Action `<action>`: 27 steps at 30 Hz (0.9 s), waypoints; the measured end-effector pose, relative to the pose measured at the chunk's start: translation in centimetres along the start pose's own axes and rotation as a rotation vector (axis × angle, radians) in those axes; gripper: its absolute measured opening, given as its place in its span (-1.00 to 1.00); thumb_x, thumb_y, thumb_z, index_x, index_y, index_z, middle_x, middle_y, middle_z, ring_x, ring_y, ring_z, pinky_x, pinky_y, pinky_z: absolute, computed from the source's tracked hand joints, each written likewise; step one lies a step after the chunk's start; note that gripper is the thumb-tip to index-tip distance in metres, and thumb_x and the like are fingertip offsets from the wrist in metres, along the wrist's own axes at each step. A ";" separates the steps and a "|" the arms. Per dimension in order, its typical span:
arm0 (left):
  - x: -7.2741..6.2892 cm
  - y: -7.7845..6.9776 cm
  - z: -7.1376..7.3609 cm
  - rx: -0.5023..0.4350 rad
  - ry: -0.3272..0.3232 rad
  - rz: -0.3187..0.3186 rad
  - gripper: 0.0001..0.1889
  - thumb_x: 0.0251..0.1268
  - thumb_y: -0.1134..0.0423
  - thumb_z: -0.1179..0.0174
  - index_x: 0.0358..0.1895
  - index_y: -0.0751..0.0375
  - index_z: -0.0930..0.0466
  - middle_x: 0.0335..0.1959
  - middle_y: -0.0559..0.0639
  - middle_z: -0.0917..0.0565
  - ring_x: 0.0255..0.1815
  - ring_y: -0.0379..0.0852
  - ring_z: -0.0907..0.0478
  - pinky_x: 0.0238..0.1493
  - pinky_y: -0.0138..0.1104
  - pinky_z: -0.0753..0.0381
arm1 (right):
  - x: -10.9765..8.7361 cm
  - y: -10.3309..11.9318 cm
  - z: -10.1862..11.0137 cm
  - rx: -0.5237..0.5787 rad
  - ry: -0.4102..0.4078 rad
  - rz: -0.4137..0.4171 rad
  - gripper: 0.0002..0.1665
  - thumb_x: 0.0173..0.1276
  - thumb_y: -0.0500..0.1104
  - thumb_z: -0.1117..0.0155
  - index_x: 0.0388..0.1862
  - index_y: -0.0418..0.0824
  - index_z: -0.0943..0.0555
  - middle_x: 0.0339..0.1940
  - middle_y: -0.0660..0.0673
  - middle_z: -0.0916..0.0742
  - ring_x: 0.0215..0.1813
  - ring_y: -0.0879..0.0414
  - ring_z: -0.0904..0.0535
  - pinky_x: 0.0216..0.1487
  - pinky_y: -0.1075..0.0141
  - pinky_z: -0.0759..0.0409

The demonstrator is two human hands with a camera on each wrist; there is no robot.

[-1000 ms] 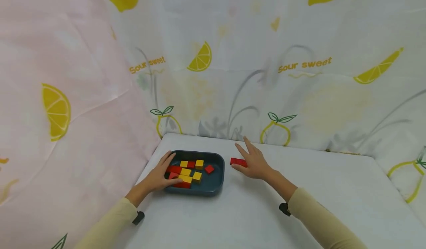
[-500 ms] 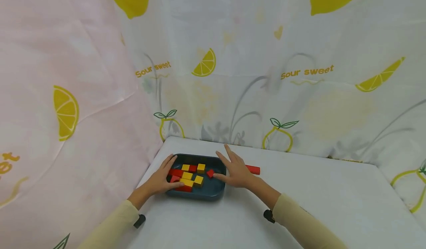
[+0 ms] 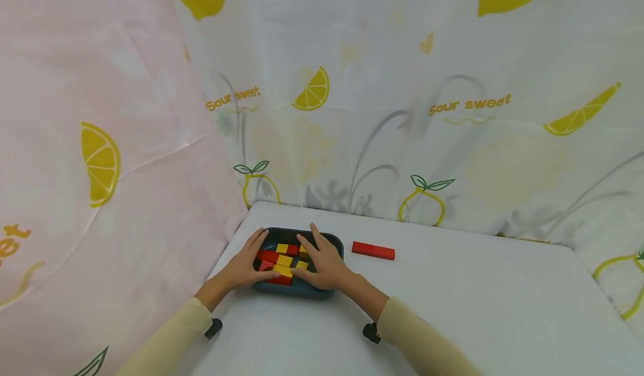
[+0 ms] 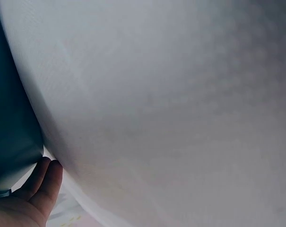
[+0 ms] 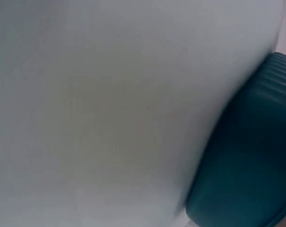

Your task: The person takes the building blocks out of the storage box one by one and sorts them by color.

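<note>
My left hand (image 3: 244, 270) rests at the left side of a dark blue tray (image 3: 297, 291), its thumb reaching over the blocks inside. In the left wrist view, two fingers (image 4: 47, 189) lie along the tray's outer wall. My right hand (image 3: 324, 264) is over the tray's right part with fingers spread, its thumb close to a yellow block (image 3: 302, 265). Also in the tray are a yellow block (image 3: 284, 260), a red block (image 3: 268, 255) and several others. Whatever lies beneath the right palm is hidden.
Red blocks (image 3: 373, 250) lie in a row on the white table (image 3: 453, 286), right of the tray. A lemon-printed cloth (image 3: 377, 141) hangs behind the table, and a pinkish cloth (image 3: 151, 197) on the left.
My right hand has moved left from the red row on the table to above the tray. It now covers the lone red block there. My left hand has stayed on the tray.
</note>
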State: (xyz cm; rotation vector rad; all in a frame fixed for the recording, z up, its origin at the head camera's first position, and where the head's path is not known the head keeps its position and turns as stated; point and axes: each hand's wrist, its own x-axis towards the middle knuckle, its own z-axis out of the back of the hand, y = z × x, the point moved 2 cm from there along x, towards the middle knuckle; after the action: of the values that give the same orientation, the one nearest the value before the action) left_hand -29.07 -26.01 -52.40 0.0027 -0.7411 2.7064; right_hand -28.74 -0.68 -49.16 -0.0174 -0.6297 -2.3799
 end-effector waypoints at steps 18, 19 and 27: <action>-0.3 0.0 -0.2 -0.011 0.006 0.017 0.14 0.05 -0.37 -0.30 0.60 0.06 0.09 0.63 0.16 0.09 0.44 0.35 -0.25 0.27 0.32 -0.36 | 0.9 1.1 -2.2 -0.192 -0.042 -0.061 -0.01 0.36 0.46 -0.02 0.61 0.04 -0.09 0.67 -0.21 0.02 0.59 -0.13 -0.10 0.54 -0.22 -0.06; -0.3 0.0 -0.2 -0.012 0.003 0.017 0.14 0.05 -0.37 -0.30 0.60 0.05 0.09 0.63 0.16 0.09 0.44 0.35 -0.25 0.27 0.33 -0.36 | 1.0 1.2 -2.3 -0.209 -0.046 -0.058 -0.01 0.36 0.47 -0.01 0.62 0.04 -0.09 0.67 -0.21 0.02 0.59 -0.13 -0.10 0.54 -0.22 -0.05; -0.1 -0.3 0.1 -0.002 -0.009 0.012 0.15 0.04 -0.39 -0.30 0.60 0.00 0.11 0.62 0.14 0.08 0.41 0.33 -0.28 0.24 0.32 -0.40 | 2.0 1.8 -2.9 -0.177 -0.105 -0.045 -0.05 0.35 0.38 -0.14 0.57 0.00 -0.16 0.62 -0.22 -0.15 0.56 -0.09 -0.15 0.53 -0.14 -0.15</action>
State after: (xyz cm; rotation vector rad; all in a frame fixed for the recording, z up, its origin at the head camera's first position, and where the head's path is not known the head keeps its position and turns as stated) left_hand -28.94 -25.88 -52.16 0.0103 -0.7484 2.7189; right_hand -28.83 -4.34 -50.58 -0.2089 -0.4696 -2.4839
